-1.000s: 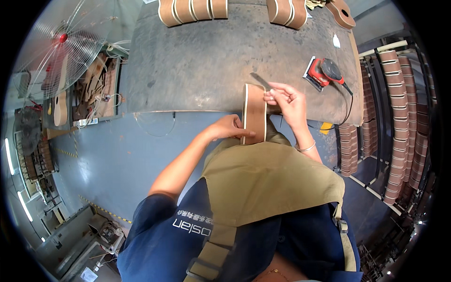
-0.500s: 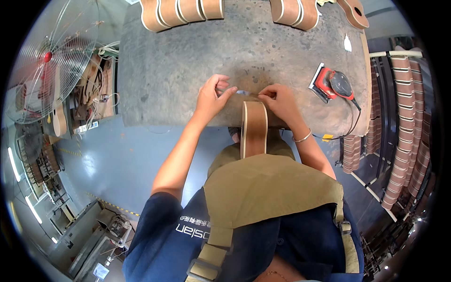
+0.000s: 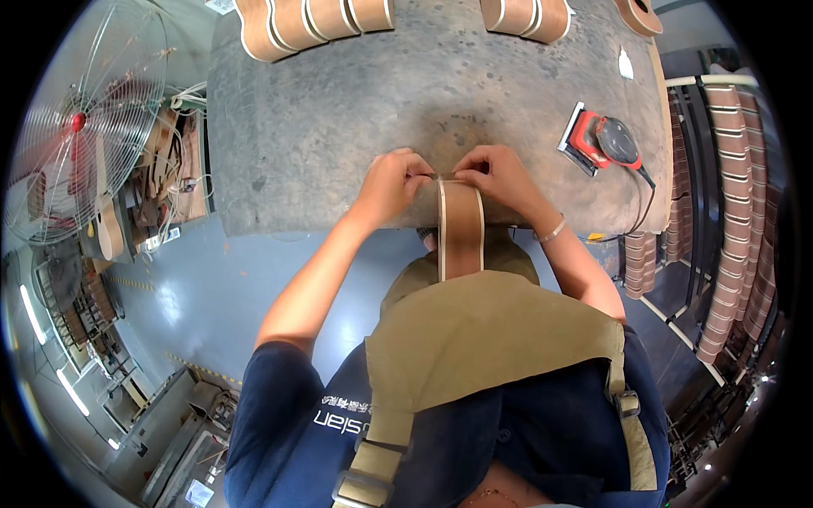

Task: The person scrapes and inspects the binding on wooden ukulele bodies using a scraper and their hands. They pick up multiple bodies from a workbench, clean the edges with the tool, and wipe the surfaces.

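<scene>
A small wooden guitar body (image 3: 462,224) stands on its side between my lap and the table's near edge, its curved brown side edged with pale binding. Just past its far end, my left hand (image 3: 395,184) and my right hand (image 3: 493,175) face each other with thumbs and fingertips pinched. Between them is a small thin flat piece (image 3: 446,177), gripped at either end. It sits at or just above the body's far end; whether it touches the wood I cannot tell.
On the worktable (image 3: 313,127), a red and black sander (image 3: 603,140) lies at right, its cord over the near edge. Beyond it stands a white bottle (image 3: 626,63). More bodies (image 3: 309,24) line the far edge. A caged fan (image 3: 78,123) is at left, striped padded rails (image 3: 725,212) at right.
My left hand has gone from loosely open to pinching the thin piece's left end. Both hands have come closer together over the body's far end.
</scene>
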`<state>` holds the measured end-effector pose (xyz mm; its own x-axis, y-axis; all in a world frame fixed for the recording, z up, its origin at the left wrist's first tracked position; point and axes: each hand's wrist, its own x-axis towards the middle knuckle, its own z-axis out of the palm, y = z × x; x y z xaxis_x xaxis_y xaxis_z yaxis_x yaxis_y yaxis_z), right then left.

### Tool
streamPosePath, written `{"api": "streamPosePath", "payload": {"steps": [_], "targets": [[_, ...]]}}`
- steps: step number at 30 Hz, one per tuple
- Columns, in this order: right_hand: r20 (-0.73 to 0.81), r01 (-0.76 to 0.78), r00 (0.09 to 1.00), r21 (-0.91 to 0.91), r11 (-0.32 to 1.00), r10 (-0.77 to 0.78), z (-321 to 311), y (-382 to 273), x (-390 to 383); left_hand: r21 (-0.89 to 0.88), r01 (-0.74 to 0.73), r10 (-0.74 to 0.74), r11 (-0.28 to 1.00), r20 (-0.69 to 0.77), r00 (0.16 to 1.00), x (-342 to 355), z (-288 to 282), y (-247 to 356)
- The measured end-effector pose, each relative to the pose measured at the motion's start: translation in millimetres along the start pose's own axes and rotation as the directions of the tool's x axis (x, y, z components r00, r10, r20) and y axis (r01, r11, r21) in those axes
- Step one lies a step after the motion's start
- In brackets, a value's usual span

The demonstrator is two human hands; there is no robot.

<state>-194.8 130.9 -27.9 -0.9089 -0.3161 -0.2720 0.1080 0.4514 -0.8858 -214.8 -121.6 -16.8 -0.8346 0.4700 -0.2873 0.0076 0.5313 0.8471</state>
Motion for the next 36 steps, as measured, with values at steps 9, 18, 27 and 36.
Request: {"api": "streamPosePath", "payload": {"steps": [9, 18, 27, 36], "targets": [[-0.07, 0.043, 0.997, 0.007, 0.999, -0.043, 2.0, 0.4, -6.8, 0.049, -0.044, 0.045, 0.998, -0.027, 0.999, -4.3, -2.9, 10.1], [-0.107, 0.124, 0.987, 0.006, 0.992, -0.123, 5.4, -10.0, -21.9, 0.215, -0.164, 0.183, 0.963, -0.076, 0.98, -20.1, -2.1, 22.2], [-0.214, 0.388, 0.874, -0.234, 0.891, -0.437, 20.1, -24.1, -72.0, 0.358, -0.332, 0.416, 0.873, -0.19, 0.889, -65.5, 18.6, 24.2], [0.023, 0.45, 0.891, -0.186, 0.873, -0.454, 43.0, 2.7, -119.5, 0.302, -0.407, 0.456, 0.862, -0.113, 0.882, -119.5, 53.8, 10.2]]}}
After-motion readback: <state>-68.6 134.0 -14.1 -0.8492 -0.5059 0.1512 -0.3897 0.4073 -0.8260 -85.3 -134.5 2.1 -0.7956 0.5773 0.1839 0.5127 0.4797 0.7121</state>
